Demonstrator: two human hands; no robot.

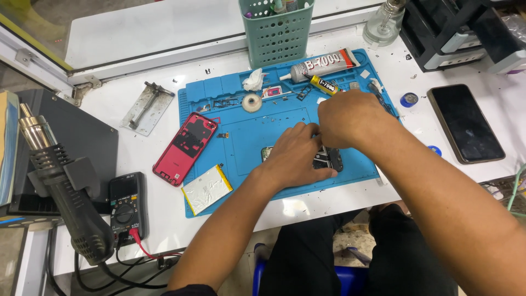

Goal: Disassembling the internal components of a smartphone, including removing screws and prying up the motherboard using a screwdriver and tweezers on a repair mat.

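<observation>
My left hand (296, 156) lies flat on an opened dark phone body (327, 160) on the blue work mat (257, 131), pressing it down. My right hand (346, 118) hovers just above and behind it, fingers pinched together at the phone's top edge; whatever it pinches is hidden. A red phone back cover (186, 148) lies at the mat's left side. Below that cover rests a silver battery (207, 189).
Glue tubes (320, 67), a tape roll (251, 102) and small parts line the mat's far edge. A green basket (276, 30) stands behind. A dark phone (464, 123) lies right. A hot-air gun (60, 186) and multimeter (127, 205) sit left, near a metal clamp (147, 107).
</observation>
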